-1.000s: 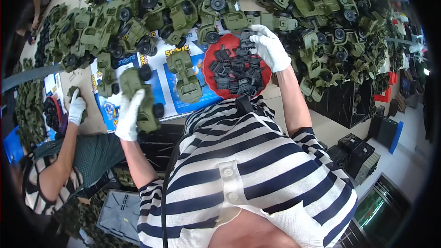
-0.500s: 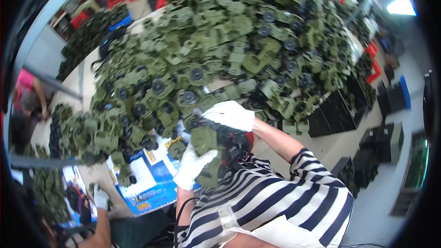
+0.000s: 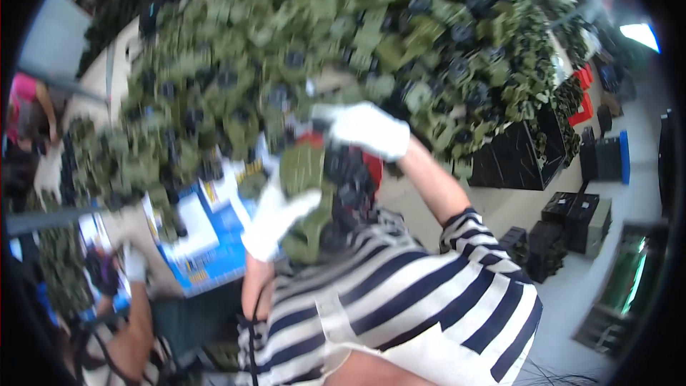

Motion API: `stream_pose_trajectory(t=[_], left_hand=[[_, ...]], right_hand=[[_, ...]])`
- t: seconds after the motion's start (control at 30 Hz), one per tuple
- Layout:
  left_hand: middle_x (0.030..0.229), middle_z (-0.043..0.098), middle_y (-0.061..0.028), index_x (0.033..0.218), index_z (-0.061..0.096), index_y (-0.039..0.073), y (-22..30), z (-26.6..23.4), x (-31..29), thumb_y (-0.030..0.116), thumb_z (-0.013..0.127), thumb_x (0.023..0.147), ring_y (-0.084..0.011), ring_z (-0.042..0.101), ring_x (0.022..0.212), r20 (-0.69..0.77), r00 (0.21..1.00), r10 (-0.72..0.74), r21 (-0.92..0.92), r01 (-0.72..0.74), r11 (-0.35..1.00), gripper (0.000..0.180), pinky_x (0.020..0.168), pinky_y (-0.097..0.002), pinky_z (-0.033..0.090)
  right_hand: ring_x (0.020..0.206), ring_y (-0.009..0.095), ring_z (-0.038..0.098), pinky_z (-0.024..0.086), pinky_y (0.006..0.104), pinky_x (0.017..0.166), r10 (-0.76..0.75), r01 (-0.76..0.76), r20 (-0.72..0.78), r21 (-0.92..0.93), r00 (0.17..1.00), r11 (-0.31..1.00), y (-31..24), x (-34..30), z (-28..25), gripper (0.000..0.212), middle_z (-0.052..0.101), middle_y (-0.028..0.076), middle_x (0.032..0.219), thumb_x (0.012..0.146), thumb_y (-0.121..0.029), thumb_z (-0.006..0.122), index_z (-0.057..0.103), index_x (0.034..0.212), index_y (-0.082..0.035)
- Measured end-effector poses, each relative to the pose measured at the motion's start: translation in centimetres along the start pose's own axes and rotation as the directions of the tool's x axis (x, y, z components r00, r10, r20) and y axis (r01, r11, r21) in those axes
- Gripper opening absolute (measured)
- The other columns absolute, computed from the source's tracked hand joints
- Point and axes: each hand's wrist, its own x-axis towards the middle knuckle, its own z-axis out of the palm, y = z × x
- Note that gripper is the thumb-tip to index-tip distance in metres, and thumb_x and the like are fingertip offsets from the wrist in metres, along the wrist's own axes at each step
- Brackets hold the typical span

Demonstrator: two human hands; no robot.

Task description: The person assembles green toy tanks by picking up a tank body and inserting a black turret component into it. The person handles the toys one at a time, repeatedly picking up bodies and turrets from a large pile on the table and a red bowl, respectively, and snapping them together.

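My left hand (image 3: 275,218), in a white glove, grips an olive-green moulded plastic part (image 3: 306,171) upright in front of my striped shirt. Its fingers wrap behind the part, with the thumb across the front. My right hand (image 3: 368,131), also white-gloved, is above and to the right of that part, its fingers pointing left. Motion smears the fingertips, so whether they hold anything cannot be made out. Just below the right hand is a dark cluster of small black pieces (image 3: 348,175) with red beside it.
A huge heap of olive-green parts (image 3: 286,36) with black round pieces covers the table. A blue and white printed carton sheet (image 3: 236,261) lies left of me. A co-worker's gloved hand (image 3: 133,263) is at lower left. Black bins (image 3: 511,157) stand on the right.
The whole view has shifted and blurred. My right hand has lifted off the green part's top and now sits higher, apart from it. My left hand still grips the part.
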Motion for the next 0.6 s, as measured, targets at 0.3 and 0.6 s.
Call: stream_pose_trajectory(t=[0.3,0.6], left_hand=[[0.105,0.066,0.0005,0.142,0.048,0.006,1.2,0.8,-1.1,0.008,0.080,0.081,-0.0051,0.058,0.081,-0.035,0.991,-0.132,-0.059,0.130,0.990,0.068,0.072,-0.0212,0.049],[0.108,0.066,-0.0001,0.138,0.050,0.004,1.7,0.8,-0.9,0.010,0.079,0.083,-0.0062,0.061,0.089,-0.027,0.993,-0.115,-0.123,0.111,0.986,0.062,0.078,-0.0217,0.051]], right_hand=[[0.089,0.006,0.045,0.040,0.0225,0.085,0.040,-0.023,-0.019,0.545,0.999,0.838,2.7,-0.5,3.4,0.051,0.060,-0.001,0.104,0.096,-0.020,0.064,0.050,0.141,0.001],[0.116,0.014,0.053,0.039,0.0285,0.102,-0.060,0.039,0.033,0.457,0.998,0.889,2.3,0.4,3.0,0.049,0.060,0.008,0.129,0.096,-0.019,0.064,0.051,0.139,0.002]])
